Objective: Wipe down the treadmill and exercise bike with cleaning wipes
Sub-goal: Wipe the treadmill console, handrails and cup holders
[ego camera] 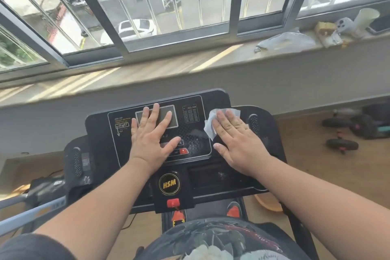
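Observation:
The black treadmill console [101, 133] fills the middle of the head view, with a grey display, a red button and a round HSM badge [169, 183] below. My left hand [153, 133] lies flat with straight fingers on the display and the panel under it. My right hand [236, 139] presses a white cleaning wipe [211, 124] flat against the console's right side, fingers straight. The wipe sticks out beyond my fingertips and to the left of them. Wet streaks show on the panel between my hands.
A windowsill [147, 74] runs behind the console, carrying a clear plastic bag [287, 41], a white cup [364, 19] and small items at the right. Black wheeled gear [341, 144] lies on the wooden floor to the right. A grey handrail [25, 215] crosses the lower left.

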